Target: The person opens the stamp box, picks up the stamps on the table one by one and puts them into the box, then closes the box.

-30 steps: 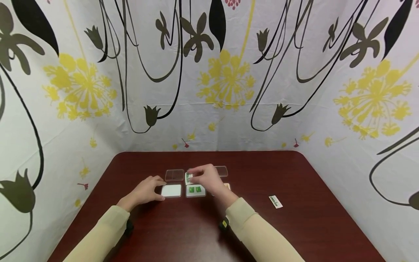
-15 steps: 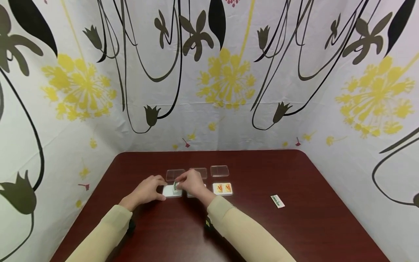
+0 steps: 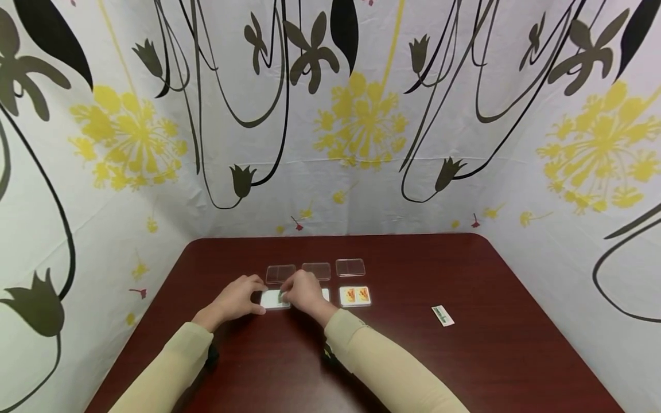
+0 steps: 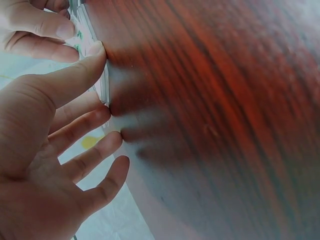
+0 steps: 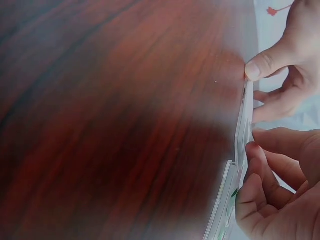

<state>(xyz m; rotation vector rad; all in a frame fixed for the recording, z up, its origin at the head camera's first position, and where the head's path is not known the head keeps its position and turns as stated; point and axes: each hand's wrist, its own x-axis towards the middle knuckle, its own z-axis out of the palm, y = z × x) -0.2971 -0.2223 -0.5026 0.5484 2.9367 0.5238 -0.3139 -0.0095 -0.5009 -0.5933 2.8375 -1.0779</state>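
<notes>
The dark red table bears an orange-pictured case; two white cases lie left of it, three clear pieces behind and leftward, a loose card to its right.

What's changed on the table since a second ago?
The right hand has moved left, bringing a small card from near the middle lid to the left white case, uncovering the orange-picture case. The left hand still grips the left white case; the loose card stays put.

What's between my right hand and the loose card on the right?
The head view shows a case peeking past your right hand, an orange-pictured case, then bare tabletop before the loose card.
</notes>
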